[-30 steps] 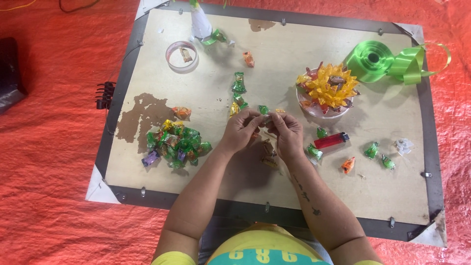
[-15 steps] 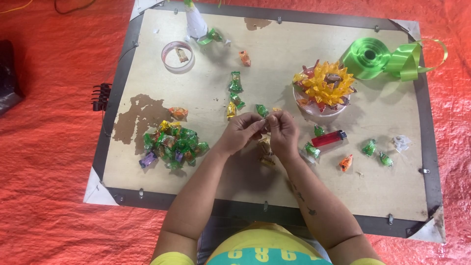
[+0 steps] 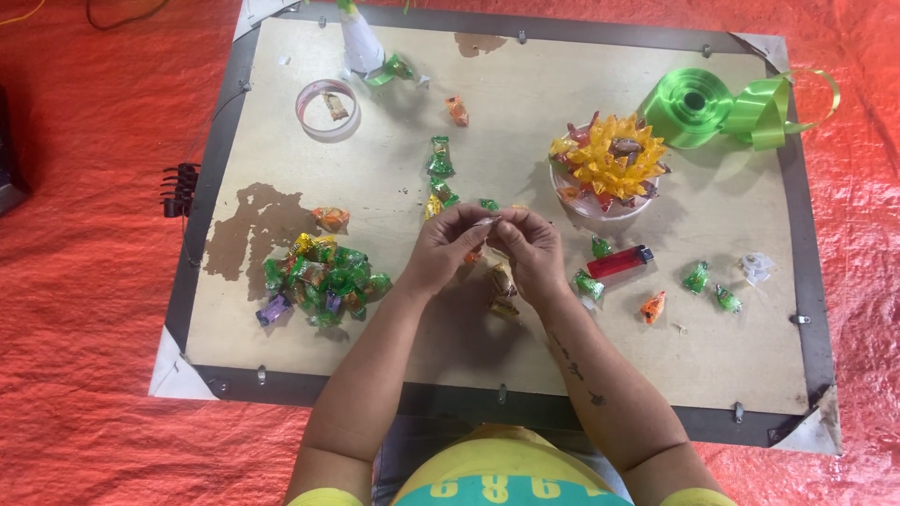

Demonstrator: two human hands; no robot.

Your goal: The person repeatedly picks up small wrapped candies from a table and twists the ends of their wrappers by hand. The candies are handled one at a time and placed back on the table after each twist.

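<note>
1. Both hands meet over the middle of the wooden board (image 3: pixel 525 365); the left hand (image 3: pixel 448 248) and the right hand (image 3: pixel 532 251) have their fingertips pinched together on one small piece, which looks like a candy wrapper (image 3: pixel 487 222) stretched between them
2. Fingers of both hands are closed tight around that piece, with no open gap that I can see; how much of it is folded or twisted I cannot tell, because it is too small and partly hidden by the fingers
3. Under the hands, on the board, lie one or two more wrapped candies (image 3: pixel 502 286), brownish, just below the wrists
4. As for the progress, I judge the work is in the middle: the yellow and orange flower decoration (image 3: pixel 614 161) on a round base already looks quite full, with many pointed wrappers standing out around its centre
5. Much material is not yet used: a pile of green, yellow and purple candies (image 3: pixel 319 279) lies well to the left of the hands, a short row of green candies (image 3: pixel 439 169) lies above them, and a few single ones (image 3: pixel 698 277) lie to the right
6. Near the right hand are a red lighter (image 3: pixel 621 262), and further away a roll of green ribbon (image 3: pixel 698 103) and a roll of clear tape (image 3: pixel 326 108), all untouched at this moment
</note>
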